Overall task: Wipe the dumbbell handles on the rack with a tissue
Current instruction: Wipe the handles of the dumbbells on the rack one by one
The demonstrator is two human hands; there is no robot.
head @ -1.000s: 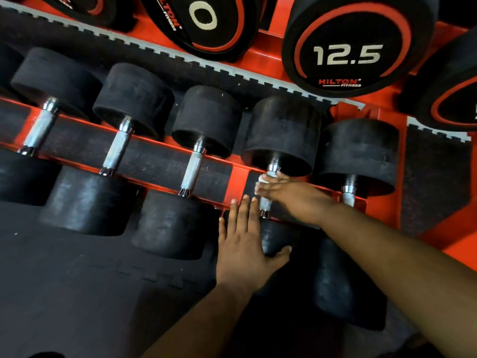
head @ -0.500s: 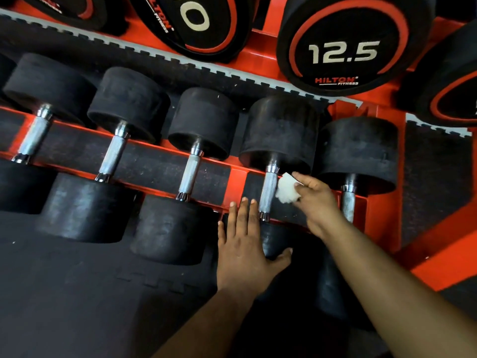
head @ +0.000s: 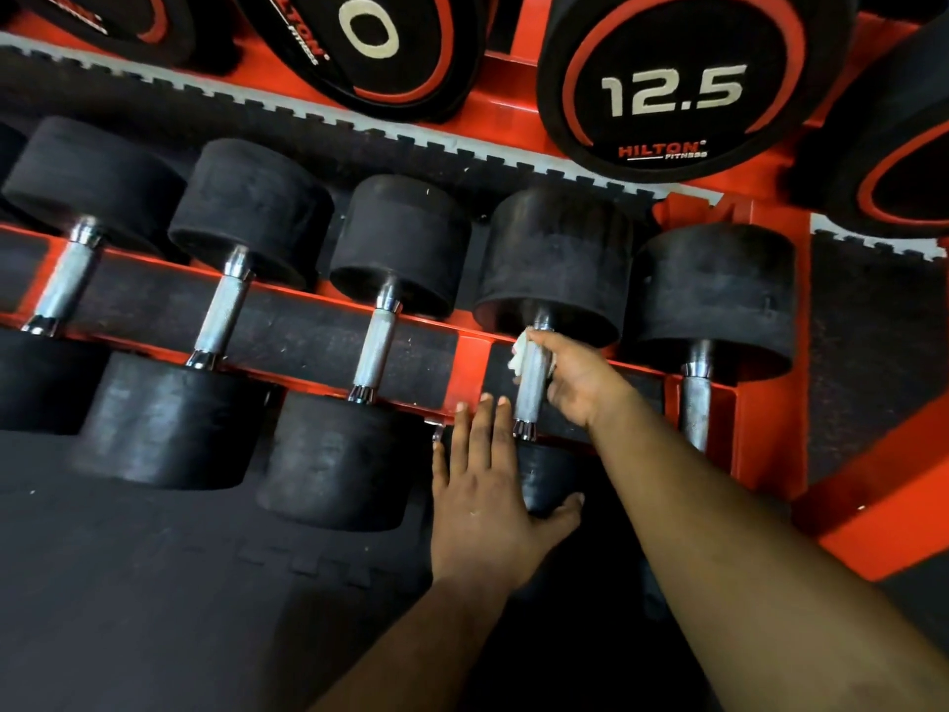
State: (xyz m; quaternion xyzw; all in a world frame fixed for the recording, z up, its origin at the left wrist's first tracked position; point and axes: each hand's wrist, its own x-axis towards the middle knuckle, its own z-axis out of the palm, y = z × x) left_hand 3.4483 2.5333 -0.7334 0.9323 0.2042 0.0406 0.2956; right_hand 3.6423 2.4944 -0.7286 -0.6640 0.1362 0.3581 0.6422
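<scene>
Black foam floor mats [head: 154, 608] lie under a red rack [head: 770, 403] of black dumbbells. Right hand [head: 575, 380], its grip curled round the fourth dumbbell handle [head: 529, 388], presses a white tissue [head: 519, 354] against the steel. Left hand [head: 488, 501], grip spread flat, rests on that dumbbell's near head [head: 547, 475], just below.

the red rack [head: 470, 364] carries a row of black dumbbells [head: 380, 352]. their heads rest on its rails.
</scene>
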